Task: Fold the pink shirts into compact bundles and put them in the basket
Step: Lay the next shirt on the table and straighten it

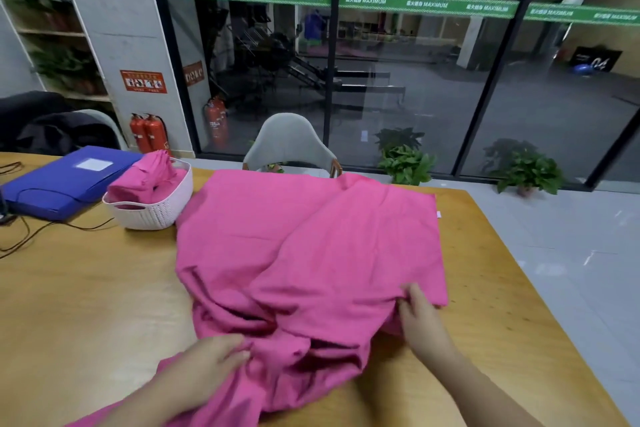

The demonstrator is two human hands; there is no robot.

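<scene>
Item: pink shirt (308, 246), spread mid-frame on the wooden table (86, 305), near edge bunched. I judge it light, limp, non-slip; best taken at hem or shoulder seams.
Left hand (211, 357): fingers curled into the bunched cloth, lower centre.
Right hand (420, 315): pinching the lower-right edge.
Basket (152, 211), left of centre: holds folded pink bundles (145, 180).

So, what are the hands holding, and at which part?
Both grip the pink shirt spread on the table: left hand its bunched near edge, right hand its near right edge.
</scene>
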